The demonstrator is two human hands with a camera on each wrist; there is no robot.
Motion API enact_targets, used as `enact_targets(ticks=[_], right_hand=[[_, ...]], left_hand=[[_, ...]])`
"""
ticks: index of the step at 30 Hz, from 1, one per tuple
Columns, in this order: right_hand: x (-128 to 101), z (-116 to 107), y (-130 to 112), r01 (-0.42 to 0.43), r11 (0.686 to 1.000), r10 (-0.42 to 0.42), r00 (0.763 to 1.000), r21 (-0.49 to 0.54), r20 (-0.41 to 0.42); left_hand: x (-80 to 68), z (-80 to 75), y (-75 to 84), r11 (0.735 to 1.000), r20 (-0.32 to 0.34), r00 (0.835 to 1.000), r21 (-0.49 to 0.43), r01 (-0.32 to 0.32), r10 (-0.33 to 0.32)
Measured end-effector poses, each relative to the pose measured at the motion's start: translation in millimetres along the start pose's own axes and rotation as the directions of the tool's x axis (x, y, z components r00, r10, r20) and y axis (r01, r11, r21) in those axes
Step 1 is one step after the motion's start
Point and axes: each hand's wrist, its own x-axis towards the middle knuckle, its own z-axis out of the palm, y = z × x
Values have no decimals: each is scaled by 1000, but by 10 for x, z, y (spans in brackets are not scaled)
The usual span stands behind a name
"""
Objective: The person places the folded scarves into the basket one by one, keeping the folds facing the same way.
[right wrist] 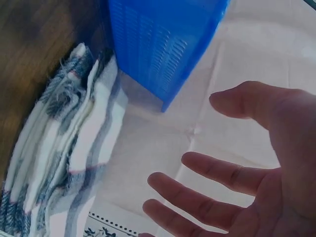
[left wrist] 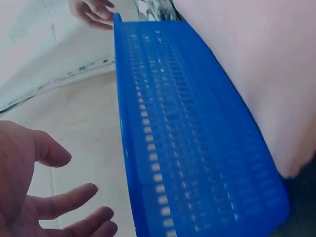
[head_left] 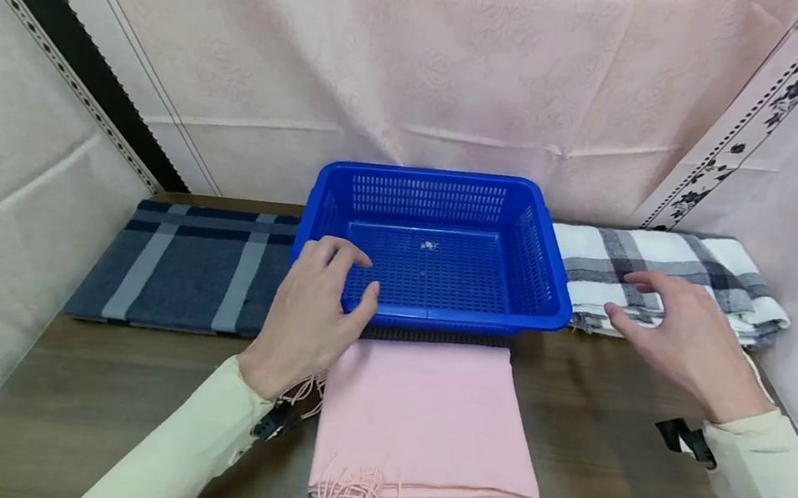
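A blue plastic basket (head_left: 428,318) with perforated walls stands at the back middle of the table. My left hand (head_left: 315,309) hovers over its near left corner, thumb and fingers spread apart and holding nothing. To the right, my right hand (head_left: 683,333) is held in the air above a folded white and grey plaid scarf (head_left: 640,256), its fingers loosely bent with nothing between them. A folded pink scarf (head_left: 422,420) with a fringe lies in front of the basket. In the right wrist view, the plaid scarf (right wrist: 84,153) shows its thick folded layers beside the basket (right wrist: 158,49).
A folded dark blue cloth (head_left: 192,268) with lighter stripes lies left of the basket. Something dark and ribbed (head_left: 433,336) shows under the basket's near edge. Pale cloth hangings (head_left: 470,56) enclose the wooden table (head_left: 122,398) at the back and both sides.
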Motion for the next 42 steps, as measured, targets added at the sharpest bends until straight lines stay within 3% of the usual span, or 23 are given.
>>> enact_targets(ticks=[12,20,32,42], right_hand=[[24,-97,133,-66,997,67,998,35,-20],[49,-123,258,-96,994,99,994,49,-56],[68,-293,487,-179,981,183,982,75,-51],[67,-310,643,-231,963,240,970,139,-50]], left_hand=[[88,141,220,997,7,999,-58,-42,42],[180,250,373,994,65,996,-89,-60,66],[386,385,644,981,155,978,-160,-113,138],[508,491,836,971,207,962,-196,-138,178]])
